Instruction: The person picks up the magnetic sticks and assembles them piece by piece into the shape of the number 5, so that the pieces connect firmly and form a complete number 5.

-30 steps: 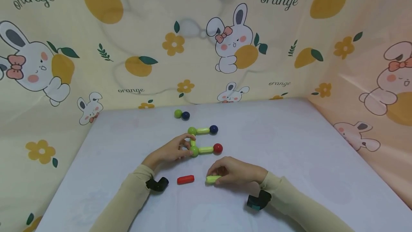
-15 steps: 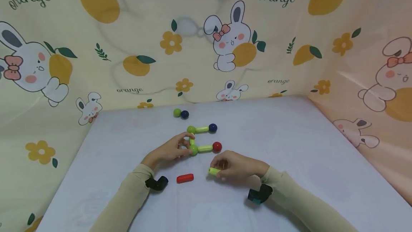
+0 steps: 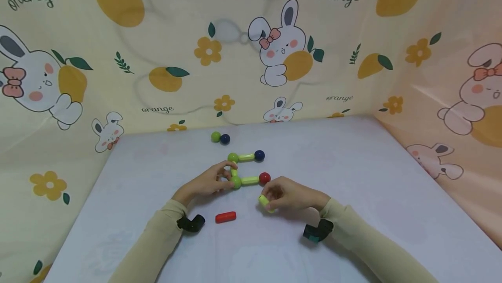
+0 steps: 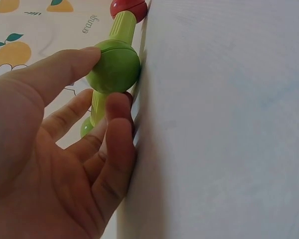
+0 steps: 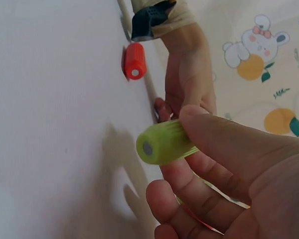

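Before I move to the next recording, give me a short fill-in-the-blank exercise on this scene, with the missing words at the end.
1. The left hand holds a ball coloured ____.
2. The right hand holds a green rod; the other loose rod is ____.
3. The number of blue balls in view is ____.
4. The C-shaped frame contains ____ rods.

Missing words: green; red; two; three.
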The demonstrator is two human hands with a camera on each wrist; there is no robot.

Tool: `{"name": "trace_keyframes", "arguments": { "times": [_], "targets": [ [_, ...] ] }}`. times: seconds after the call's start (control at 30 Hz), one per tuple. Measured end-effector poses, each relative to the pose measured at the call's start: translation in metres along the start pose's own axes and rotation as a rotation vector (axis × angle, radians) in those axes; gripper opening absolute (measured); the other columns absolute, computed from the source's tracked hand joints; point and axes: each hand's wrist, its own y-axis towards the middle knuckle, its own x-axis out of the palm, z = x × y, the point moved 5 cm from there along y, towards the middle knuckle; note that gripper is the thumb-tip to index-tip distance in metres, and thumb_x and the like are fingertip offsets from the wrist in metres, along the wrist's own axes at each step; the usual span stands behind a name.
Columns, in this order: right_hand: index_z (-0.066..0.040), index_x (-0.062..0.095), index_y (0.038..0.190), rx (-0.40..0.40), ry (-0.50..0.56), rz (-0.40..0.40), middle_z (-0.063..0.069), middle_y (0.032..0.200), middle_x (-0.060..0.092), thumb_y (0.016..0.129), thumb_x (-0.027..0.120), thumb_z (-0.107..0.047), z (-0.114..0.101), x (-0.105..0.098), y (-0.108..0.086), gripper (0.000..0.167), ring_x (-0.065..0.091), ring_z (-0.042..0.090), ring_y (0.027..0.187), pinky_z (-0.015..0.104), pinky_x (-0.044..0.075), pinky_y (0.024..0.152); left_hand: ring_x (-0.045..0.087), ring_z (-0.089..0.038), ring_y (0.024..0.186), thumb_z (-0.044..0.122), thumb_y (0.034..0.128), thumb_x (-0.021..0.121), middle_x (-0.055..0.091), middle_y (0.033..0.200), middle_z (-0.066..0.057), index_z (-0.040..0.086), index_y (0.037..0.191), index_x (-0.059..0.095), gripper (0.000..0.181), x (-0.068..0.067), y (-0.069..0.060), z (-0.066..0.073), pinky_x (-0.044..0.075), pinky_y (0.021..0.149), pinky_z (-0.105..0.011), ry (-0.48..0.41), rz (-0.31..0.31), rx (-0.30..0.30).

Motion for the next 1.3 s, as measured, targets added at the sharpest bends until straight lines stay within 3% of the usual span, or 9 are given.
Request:
{"name": "trace_keyframes", "arguments": {
  "times": [0.63,1.0,1.3],
  "targets": [
    [0.000,0.077,0.100,0.135,0.079,0.125,0.008,0.079,0.075,0.088,0.078,-0.014,0.024,-0.014,-0.001,0.019,0.054,0.008,0.068,0.018,0.045,0.062,0.053,-0.016,0.062,0.014,0.0973,0.067,0.062,0.109,-0.011,0.013,0.141,0.046,0.048,0.003,0.002,0.001,0.042,0.055,-0.025,0.009,-0.008,0.017],
    [0.000,0.077,0.103,0.189,0.113,0.164,0.002,0.077,0.073,0.090,0.076,-0.017,0.031,-0.013,0.002,0.021,0.047,0.006,0.063,0.018,0.035,0.056,0.053,-0.016,0.063,0.014,0.0970,0.067,0.060,0.110,-0.012,0.013,0.142,0.045,0.050,0.002,0.001,-0.002,0.043,0.056,-0.025,-0.007,-0.007,0.015],
    [0.003,0.076,0.107,0.213,0.141,0.164,-0.002,0.069,0.067,0.093,0.074,-0.018,0.035,-0.015,0.004,0.025,0.045,0.004,0.058,0.018,0.035,0.054,0.051,-0.016,0.064,0.013,0.0971,0.067,0.060,0.112,-0.012,0.012,0.142,0.045,0.050,0.000,0.000,-0.001,0.043,0.056,-0.024,-0.017,-0.009,0.014]
  ]
}}
